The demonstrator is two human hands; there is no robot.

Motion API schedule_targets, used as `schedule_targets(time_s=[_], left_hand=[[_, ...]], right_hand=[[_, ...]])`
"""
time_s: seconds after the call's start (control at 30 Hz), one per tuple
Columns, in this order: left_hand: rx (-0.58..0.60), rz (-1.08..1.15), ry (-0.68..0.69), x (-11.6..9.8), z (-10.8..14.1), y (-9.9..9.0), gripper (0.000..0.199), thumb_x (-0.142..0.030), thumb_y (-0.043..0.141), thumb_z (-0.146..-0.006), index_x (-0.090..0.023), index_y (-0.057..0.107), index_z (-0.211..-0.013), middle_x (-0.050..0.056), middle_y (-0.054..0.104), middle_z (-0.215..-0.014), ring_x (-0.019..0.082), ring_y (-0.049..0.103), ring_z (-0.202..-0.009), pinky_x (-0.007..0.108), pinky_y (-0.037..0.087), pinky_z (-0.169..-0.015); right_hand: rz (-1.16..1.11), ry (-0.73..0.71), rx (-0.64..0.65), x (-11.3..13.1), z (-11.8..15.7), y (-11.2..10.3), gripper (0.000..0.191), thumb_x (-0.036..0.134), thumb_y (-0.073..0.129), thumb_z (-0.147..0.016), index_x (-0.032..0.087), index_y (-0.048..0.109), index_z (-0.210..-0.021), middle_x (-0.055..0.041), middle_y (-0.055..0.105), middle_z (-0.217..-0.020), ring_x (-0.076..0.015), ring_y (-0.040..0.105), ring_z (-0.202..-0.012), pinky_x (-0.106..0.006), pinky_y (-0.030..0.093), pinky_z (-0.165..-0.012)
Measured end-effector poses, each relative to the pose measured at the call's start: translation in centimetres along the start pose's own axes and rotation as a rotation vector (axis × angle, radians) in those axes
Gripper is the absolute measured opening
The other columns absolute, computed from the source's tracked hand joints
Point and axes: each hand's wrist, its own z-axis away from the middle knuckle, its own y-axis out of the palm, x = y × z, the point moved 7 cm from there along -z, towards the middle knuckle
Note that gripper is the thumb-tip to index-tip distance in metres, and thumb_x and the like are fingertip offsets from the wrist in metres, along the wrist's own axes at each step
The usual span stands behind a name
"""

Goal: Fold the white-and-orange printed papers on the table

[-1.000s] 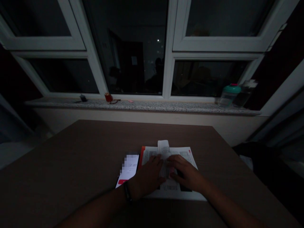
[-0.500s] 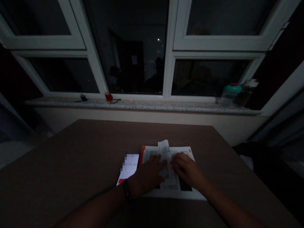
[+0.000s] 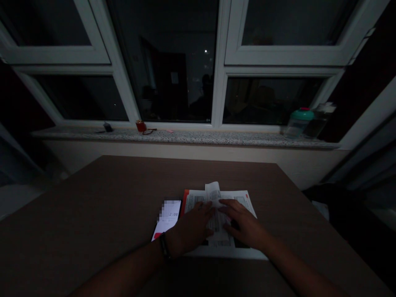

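Booklet: one, open | left hand, right hand: on it | phone: one

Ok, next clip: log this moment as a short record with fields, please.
Left hand: flat on the open printed booklet, fingers by its raised page
Right hand: flat on the same booklet, fingers by the raised page
Left wrist: black wristband
Beside left hand: lit phone
Under: brown table
Beyond: speckled stone window sill, teal-lidded bottle
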Motion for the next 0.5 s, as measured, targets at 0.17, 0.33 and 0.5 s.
schedule_targets(time_s=[0.17, 0.33, 0.5], left_hand=[[-0.023, 0.019, 0.009, -0.1, 0.1, -0.2, 0.064, -0.027, 0.066, -0.09, -0.021, 0.038, -0.147, 0.011, 0.037, -0.154, 0.034, 0.035, -0.139, 0.046, 0.038, -0.109], [-0.02, 0.008, 0.023, 0.1, 0.0, 0.2, 0.062, -0.029, 0.065, -0.091, -0.018, 0.039, -0.146, 0.014, 0.038, -0.152, 0.033, 0.036, -0.139, 0.046, 0.035, -0.11], [-0.015, 0.005, 0.0, 0.1, 0.0, -0.1, 0.065, -0.03, 0.069, -0.088, -0.017, 0.04, -0.145, 0.013, 0.042, -0.15, 0.033, 0.038, -0.137, 0.044, 0.038, -0.108]], right_hand=[[0.013, 0.013, 0.086, -0.4, 0.1, 0.6, 0.05, 0.027, 0.057, -0.09, 0.025, 0.051, -0.14, -0.0067, 0.042, -0.153, -0.0254, 0.037, -0.14, -0.045, 0.033, -0.116], [0.011, -0.002, 0.141, -0.7, 0.3, 1.1, 0.055, 0.03, 0.055, -0.093, 0.026, 0.044, -0.146, -0.0049, 0.036, -0.157, -0.0258, 0.029, -0.145, -0.048, 0.029, -0.118], [-0.009, -0.015, 0.175, -1.0, 0.4, 1.3, 0.063, 0.034, 0.058, -0.091, 0.028, 0.037, -0.15, -0.0034, 0.028, -0.16, -0.0275, 0.022, -0.147, -0.05, 0.025, -0.119]])
